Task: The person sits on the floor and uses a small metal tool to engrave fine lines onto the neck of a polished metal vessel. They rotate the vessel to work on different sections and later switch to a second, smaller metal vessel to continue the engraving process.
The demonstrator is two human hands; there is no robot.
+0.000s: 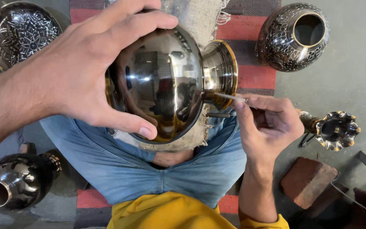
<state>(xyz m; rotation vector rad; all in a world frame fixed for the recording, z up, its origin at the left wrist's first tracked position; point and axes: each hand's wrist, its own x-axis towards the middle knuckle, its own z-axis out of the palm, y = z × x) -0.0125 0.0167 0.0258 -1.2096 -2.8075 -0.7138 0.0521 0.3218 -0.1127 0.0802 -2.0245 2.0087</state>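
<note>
A shiny dark metal vase (pixel 166 80) with a brass-rimmed neck lies on its side on a cloth pad (pixel 191 138) over my lap. My left hand (pixel 85 68) grips its round body from the left, thumb underneath and fingers over the top. My right hand (pixel 267 123) pinches a thin metal engraving tool (pixel 229 96), whose tip touches the vase where the body meets the neck.
An engraved vase (pixel 293 36) stands at the top right, an engraved round plate (pixel 20 32) at the top left, and a dark plain vase (pixel 15 180) at the lower left. A flower-shaped metal piece (pixel 335 129) and a brick (pixel 308 180) lie right of my hand. A striped rug (pixel 250 55) covers the floor.
</note>
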